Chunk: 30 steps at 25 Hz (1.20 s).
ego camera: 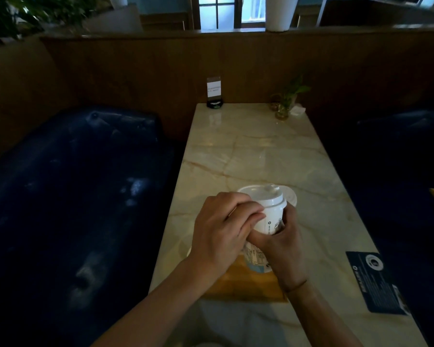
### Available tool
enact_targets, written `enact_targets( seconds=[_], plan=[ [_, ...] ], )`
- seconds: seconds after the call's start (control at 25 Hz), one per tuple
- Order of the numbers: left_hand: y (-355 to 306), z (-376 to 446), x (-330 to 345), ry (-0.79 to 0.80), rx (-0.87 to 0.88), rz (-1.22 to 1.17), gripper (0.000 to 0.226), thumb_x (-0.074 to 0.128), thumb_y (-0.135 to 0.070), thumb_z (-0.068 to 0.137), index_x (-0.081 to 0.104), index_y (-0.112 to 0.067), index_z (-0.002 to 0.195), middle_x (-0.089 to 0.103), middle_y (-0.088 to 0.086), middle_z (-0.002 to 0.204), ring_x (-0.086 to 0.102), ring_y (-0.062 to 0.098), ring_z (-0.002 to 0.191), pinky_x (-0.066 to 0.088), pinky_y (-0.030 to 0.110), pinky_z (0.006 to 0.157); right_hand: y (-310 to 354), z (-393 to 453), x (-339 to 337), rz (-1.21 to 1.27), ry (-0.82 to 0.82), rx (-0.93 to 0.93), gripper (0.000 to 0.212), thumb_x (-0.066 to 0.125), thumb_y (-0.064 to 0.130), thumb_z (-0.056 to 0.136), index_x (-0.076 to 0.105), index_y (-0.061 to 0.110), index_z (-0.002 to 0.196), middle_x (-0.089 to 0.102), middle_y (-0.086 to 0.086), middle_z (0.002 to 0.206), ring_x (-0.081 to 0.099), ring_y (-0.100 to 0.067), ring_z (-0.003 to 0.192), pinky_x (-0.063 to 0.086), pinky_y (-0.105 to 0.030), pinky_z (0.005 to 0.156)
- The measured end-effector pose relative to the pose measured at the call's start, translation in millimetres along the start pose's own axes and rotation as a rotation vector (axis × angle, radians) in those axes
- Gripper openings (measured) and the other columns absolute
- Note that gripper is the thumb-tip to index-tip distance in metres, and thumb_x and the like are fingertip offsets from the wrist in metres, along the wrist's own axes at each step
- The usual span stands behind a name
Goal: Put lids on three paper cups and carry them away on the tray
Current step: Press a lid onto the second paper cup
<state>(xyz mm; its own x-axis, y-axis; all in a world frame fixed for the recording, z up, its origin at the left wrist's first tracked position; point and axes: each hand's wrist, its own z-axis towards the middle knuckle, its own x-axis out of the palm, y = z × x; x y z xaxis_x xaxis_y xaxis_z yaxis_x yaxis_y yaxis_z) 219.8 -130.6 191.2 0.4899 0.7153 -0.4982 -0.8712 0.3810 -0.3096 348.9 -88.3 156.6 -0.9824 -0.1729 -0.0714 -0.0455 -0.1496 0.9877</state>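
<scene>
A white paper cup (271,221) with a white lid (263,196) on top is held above the wooden tray (238,284). My right hand (283,244) grips the cup's side from the right. My left hand (221,229) wraps the cup from the left, fingers curled just under the lid's rim. Another printed cup (257,259) stands on the tray beneath my hands, mostly hidden. A loose white lid (292,197) lies on the marble table (248,151) just behind the held cup. A white rim (189,252) shows at the tray's left edge.
A dark blue card (376,281) lies on the table at the right. At the far end stand a sign holder (214,92) and a small glass with a plant (285,106). Dark blue sofas (68,191) flank the table on both sides.
</scene>
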Motion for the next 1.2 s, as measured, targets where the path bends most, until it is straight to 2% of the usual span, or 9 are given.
enact_targets(
  seconds=[0.12,0.2,0.32,0.4,0.6,0.84,0.96,1.04,1.2],
  plan=[
    [2.0,-0.9,-1.3,-0.005,0.018,-0.027,0.014,0.073,-0.025,0.090,0.075,-0.012,0.094,0.070,0.003,0.094,0.065,0.018,0.083,0.055,0.041,0.070,2.1,-4.3,-4.2,0.071,0.014,0.028,0.071,0.087,0.038,0.051,0.055,0.031,0.114,0.075,0.014,0.099,0.074,-0.005,0.085,0.059,-0.020,0.065],
    [3.9,-1.1,-2.9,-0.018,0.017,-0.073,0.014,0.073,-0.027,0.090,0.073,-0.014,0.095,0.068,0.000,0.097,0.065,0.017,0.084,0.055,0.041,0.070,4.6,-7.2,-6.7,0.123,0.051,0.065,0.071,0.088,0.039,0.051,0.057,0.029,0.115,0.076,0.006,0.103,0.075,-0.013,0.088,0.062,-0.027,0.068],
    [6.5,-1.5,-6.1,-0.019,0.000,-0.141,0.013,0.073,-0.029,0.089,0.069,-0.019,0.097,0.064,-0.006,0.100,0.063,0.012,0.088,0.054,0.040,0.073,7.3,-8.8,-13.7,0.212,0.135,0.144,0.074,0.090,0.033,0.054,0.060,0.021,0.119,0.075,-0.010,0.108,0.075,-0.029,0.096,0.063,-0.047,0.077],
    [8.2,-2.3,-9.2,0.000,-0.027,-0.170,0.014,0.072,-0.031,0.090,0.067,-0.021,0.099,0.062,-0.009,0.102,0.062,0.009,0.090,0.054,0.039,0.075,8.0,-7.4,-18.3,0.263,0.192,0.186,0.076,0.090,0.027,0.054,0.059,0.014,0.122,0.074,-0.016,0.109,0.073,-0.036,0.098,0.061,-0.053,0.081],
    [9.8,-6.4,-13.7,0.033,-0.076,-0.221,0.014,0.070,-0.034,0.090,0.068,-0.023,0.099,0.063,-0.009,0.102,0.064,0.012,0.090,0.055,0.039,0.076,8.1,-5.2,-27.1,0.345,0.309,0.272,0.072,0.086,0.011,0.059,0.059,0.004,0.125,0.072,-0.024,0.112,0.070,-0.043,0.104,0.059,-0.052,0.086],
    [12.7,-9.4,-18.2,0.029,-0.132,-0.311,0.012,0.071,-0.031,0.091,0.070,-0.020,0.097,0.065,-0.006,0.099,0.066,0.015,0.089,0.056,0.042,0.075,11.7,-3.5,-33.6,0.413,0.392,0.309,0.062,0.072,-0.001,0.068,0.057,-0.001,0.127,0.070,-0.029,0.115,0.071,-0.038,0.099,0.061,-0.040,0.077],
    [15.4,-8.3,-16.9,0.031,-0.126,-0.311,0.012,0.071,-0.029,0.092,0.071,-0.018,0.096,0.064,-0.006,0.099,0.065,0.014,0.090,0.056,0.041,0.075,11.3,-1.6,-30.5,0.429,0.380,0.314,0.069,0.073,-0.003,0.068,0.050,0.005,0.133,0.070,-0.025,0.119,0.070,-0.040,0.106,0.062,-0.045,0.082],
    [17.8,-5.7,-13.5,0.027,-0.098,-0.278,0.014,0.071,-0.027,0.092,0.072,-0.013,0.095,0.063,-0.004,0.099,0.065,0.015,0.089,0.056,0.041,0.075,10.7,1.9,-27.8,0.404,0.350,0.310,0.077,0.082,-0.007,0.067,0.046,0.011,0.134,0.069,-0.024,0.120,0.069,-0.041,0.109,0.061,-0.049,0.085],
    [19.1,-2.4,-7.5,0.043,0.012,-0.106,0.015,0.072,-0.023,0.091,0.074,-0.009,0.091,0.066,0.001,0.095,0.065,0.019,0.083,0.054,0.041,0.073,6.4,9.5,-22.1,0.206,0.313,0.224,0.082,0.088,0.000,0.063,0.047,0.010,0.133,0.068,-0.020,0.122,0.069,-0.034,0.109,0.059,-0.053,0.091]
  ],
)
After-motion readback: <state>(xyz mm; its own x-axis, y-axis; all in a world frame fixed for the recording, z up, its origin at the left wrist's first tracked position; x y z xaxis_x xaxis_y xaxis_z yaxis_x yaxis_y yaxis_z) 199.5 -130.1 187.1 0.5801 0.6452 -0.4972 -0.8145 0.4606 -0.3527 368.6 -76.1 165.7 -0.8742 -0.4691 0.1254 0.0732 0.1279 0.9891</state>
